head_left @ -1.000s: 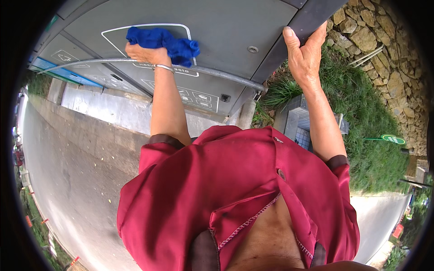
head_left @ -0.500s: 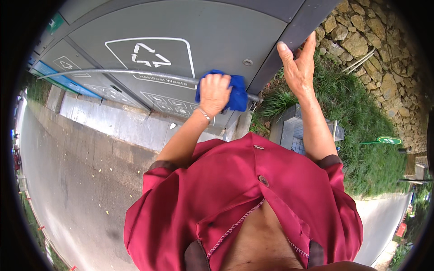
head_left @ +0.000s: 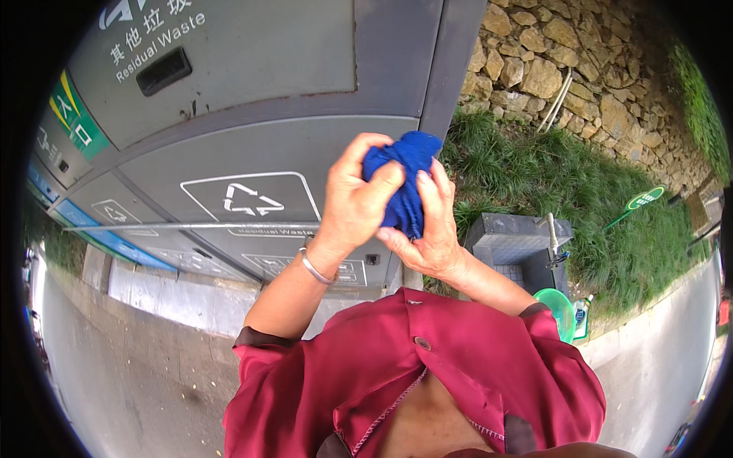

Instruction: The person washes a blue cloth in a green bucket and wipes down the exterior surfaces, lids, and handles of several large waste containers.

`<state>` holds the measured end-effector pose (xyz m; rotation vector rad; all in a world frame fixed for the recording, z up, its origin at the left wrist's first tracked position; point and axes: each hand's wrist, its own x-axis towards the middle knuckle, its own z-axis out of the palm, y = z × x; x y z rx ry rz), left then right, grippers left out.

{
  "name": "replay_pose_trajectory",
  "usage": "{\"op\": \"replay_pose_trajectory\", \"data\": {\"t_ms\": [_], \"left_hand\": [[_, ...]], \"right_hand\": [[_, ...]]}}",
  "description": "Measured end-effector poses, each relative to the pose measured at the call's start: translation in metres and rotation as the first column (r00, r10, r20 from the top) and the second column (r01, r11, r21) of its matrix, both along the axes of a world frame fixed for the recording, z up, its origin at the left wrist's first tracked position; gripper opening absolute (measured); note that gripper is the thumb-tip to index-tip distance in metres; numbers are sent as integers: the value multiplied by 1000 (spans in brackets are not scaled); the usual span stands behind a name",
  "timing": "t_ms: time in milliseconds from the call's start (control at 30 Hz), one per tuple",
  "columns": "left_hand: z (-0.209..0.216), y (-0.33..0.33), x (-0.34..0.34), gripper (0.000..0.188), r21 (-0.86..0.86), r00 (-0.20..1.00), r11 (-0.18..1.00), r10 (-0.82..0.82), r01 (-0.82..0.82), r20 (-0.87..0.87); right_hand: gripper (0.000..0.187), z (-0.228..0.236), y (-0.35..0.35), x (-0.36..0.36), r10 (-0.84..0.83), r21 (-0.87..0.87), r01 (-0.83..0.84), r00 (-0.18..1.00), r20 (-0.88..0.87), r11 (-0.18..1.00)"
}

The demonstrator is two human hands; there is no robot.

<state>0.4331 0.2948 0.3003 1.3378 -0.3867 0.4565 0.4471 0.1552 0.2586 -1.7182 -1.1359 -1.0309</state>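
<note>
A bunched blue cloth (head_left: 408, 172) is held up between both hands, in front of a grey waste bin cabinet (head_left: 305, 145). My left hand (head_left: 355, 191), with a bracelet at its wrist, closes on the cloth's left side, thumb across it. From the right and below, my right hand (head_left: 434, 229) grips the same cloth with curled fingers. Behind the hands, a thin metal rail (head_left: 175, 227) runs across the cabinet's lower door, past a white recycling symbol (head_left: 248, 200). Part of the rail is hidden by my left forearm.
At the right stands a grey tiled outdoor sink (head_left: 496, 237) with a tap (head_left: 553, 237). Beside it are a green basin (head_left: 556, 311) and a bottle (head_left: 582, 311). Grass (head_left: 534, 175) and a stone wall (head_left: 550, 61) lie beyond. Paved ground (head_left: 137, 336) stretches at the left.
My left hand has lifted the cloth off the rail. My right hand has left the cabinet's edge post and now grips the cloth too. The view has shifted, showing more of the cabinet's upper part.
</note>
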Motion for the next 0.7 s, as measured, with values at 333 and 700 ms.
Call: {"op": "replay_pose_trajectory", "data": {"t_ms": [333, 700], "left_hand": [[-12, 67, -12, 42, 274, 982, 943, 182, -189, 53], [-79, 186, -51, 25, 59, 890, 907, 421, -417, -177]], "right_hand": [[67, 51, 13, 79, -605, 124, 594, 757, 247, 794], [59, 340, 32, 106, -752, 573, 487, 411, 516, 659]]}}
